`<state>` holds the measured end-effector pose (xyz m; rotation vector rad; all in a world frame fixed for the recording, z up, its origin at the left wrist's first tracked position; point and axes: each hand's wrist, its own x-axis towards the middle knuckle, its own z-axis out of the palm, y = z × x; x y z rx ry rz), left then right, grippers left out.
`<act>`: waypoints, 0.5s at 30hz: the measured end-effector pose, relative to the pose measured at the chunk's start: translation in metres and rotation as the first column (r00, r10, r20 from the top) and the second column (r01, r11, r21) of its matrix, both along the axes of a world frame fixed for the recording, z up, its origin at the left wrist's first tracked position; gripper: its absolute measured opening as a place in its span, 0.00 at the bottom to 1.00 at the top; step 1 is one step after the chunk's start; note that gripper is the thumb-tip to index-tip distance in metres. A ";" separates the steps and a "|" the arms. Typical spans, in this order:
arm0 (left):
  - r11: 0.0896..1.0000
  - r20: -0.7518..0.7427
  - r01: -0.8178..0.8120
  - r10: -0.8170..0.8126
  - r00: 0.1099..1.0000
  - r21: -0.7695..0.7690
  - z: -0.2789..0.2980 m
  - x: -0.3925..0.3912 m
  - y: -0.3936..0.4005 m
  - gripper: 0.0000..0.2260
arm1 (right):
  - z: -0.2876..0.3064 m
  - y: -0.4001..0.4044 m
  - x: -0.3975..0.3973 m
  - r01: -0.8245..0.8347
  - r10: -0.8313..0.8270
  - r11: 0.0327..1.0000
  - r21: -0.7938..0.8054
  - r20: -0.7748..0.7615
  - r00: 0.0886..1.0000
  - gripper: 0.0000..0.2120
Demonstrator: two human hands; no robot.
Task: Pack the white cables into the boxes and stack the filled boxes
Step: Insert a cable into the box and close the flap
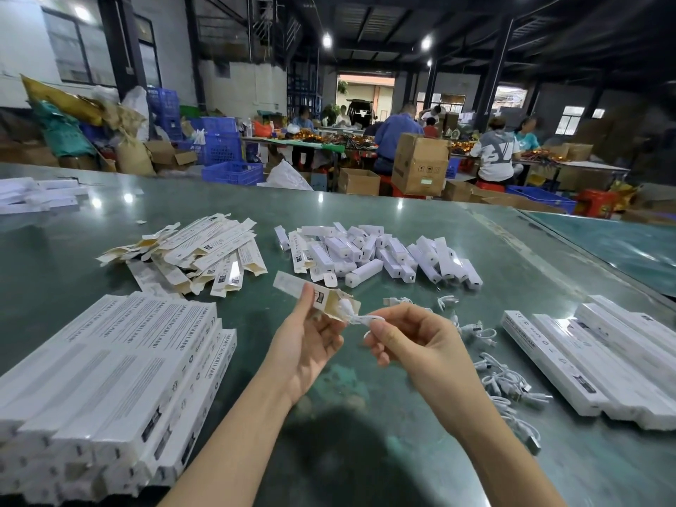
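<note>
My left hand [311, 338] grips a long white box [292, 283] by its open end, the flaps spread toward me. My right hand [409, 334] pinches a white cable [360, 318] whose far end sits in the mouth of that box. More loose white cables [501, 382] lie in a heap on the table to the right of my right hand. A stack of filled white boxes [120, 364] lies at the near left, and a second row of white boxes [592, 356] lies at the right.
On the green table [365, 451], a pile of flat unfolded boxes [197, 250] lies beyond my left hand and a heap of small white blocks [376, 254] at centre. More white boxes [36, 195] sit far left. People work at tables in the background.
</note>
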<state>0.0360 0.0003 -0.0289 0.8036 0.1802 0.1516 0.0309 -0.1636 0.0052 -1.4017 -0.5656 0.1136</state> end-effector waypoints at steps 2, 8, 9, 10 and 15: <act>1.000 -0.011 0.008 -0.008 1.000 0.009 0.000 0.000 -0.001 0.16 | -0.001 -0.001 0.002 0.067 -0.067 0.997 -0.048 0.004 0.998 0.03; 1.000 -0.025 0.001 0.000 1.000 0.030 -0.003 0.001 -0.002 0.17 | -0.002 -0.004 0.004 0.052 -0.050 0.993 -0.103 0.022 0.999 0.03; 1.000 -0.025 -0.006 0.007 1.000 0.027 -0.003 0.001 -0.001 0.17 | -0.002 -0.004 0.004 0.061 -0.058 0.993 -0.105 0.034 0.998 0.04; 1.000 -0.026 -0.013 0.013 1.000 0.028 -0.002 0.000 0.000 0.17 | -0.003 -0.003 0.004 0.084 -0.079 0.991 -0.105 0.052 0.996 0.04; 0.993 -0.026 -0.023 0.026 0.999 0.114 -0.002 0.001 -0.002 0.18 | -0.006 0.000 0.003 0.225 -0.211 0.970 -0.090 0.144 0.967 0.03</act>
